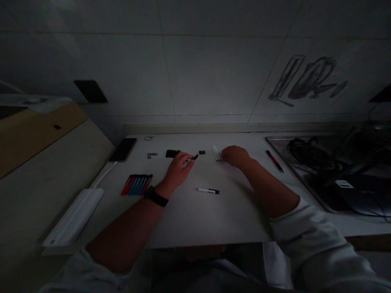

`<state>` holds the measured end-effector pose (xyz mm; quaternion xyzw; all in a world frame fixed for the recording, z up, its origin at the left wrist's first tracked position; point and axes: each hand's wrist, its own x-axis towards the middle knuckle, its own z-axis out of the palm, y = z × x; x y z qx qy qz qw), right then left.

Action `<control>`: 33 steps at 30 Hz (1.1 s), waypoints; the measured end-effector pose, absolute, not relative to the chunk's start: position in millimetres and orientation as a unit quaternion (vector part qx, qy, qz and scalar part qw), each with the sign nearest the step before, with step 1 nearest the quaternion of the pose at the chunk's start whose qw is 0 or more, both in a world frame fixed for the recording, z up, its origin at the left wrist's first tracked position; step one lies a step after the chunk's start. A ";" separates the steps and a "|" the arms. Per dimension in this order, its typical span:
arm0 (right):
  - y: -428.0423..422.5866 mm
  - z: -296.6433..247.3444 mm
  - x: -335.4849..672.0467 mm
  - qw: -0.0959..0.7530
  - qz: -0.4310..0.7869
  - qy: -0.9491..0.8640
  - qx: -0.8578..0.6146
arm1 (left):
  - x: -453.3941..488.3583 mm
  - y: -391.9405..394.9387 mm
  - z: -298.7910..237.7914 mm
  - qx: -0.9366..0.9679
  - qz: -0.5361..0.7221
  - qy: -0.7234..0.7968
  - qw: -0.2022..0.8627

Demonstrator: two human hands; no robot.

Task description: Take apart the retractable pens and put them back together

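Pinching a white pen [190, 160] in left hand [179, 167], tip raised. Cupping right hand [234, 156] over white pen barrels [216, 153], perhaps steadying; grip unclear.

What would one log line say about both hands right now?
left hand: holds pen | right hand: at white strips | table: spare pen, coloured pens

2 bare forearms outstretched, left hand [179, 169] in a fingertip pinch, right hand [235, 156] palm-down, fingers curled.
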<state>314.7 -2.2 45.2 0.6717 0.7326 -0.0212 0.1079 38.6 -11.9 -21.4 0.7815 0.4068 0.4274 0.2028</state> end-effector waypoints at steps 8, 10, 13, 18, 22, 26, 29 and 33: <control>-17.7 44.6 301.7 0.157 -0.073 0.817 0.549 | 38.0 -12.1 -20.2 0.782 0.422 0.407 0.210; -23.4 45.9 295.5 0.105 -0.092 0.851 0.506 | 38.2 -12.4 -19.6 0.783 0.424 0.407 0.206; -29.3 54.1 284.8 0.009 -0.108 0.878 0.466 | 38.9 -13.1 -18.0 0.784 0.426 0.407 0.195; -30.0 68.0 276.5 -0.123 -0.079 0.872 0.467 | 40.1 -15.0 -14.9 0.782 0.419 0.419 0.191; -30.0 70.4 276.7 -0.173 -0.049 0.872 0.456 | 40.1 -16.3 -13.5 0.774 0.429 0.422 0.196; -31.5 70.0 276.2 -0.181 -0.038 0.873 0.452 | 39.7 -16.8 -12.2 0.774 0.437 0.417 0.190; -31.8 69.0 275.5 -0.184 -0.037 0.872 0.451 | 39.5 -17.0 -11.2 0.777 0.437 0.412 0.188; -31.7 67.2 275.3 -0.174 -0.033 0.874 0.453 | 39.4 -18.0 -9.7 0.782 0.434 0.410 0.182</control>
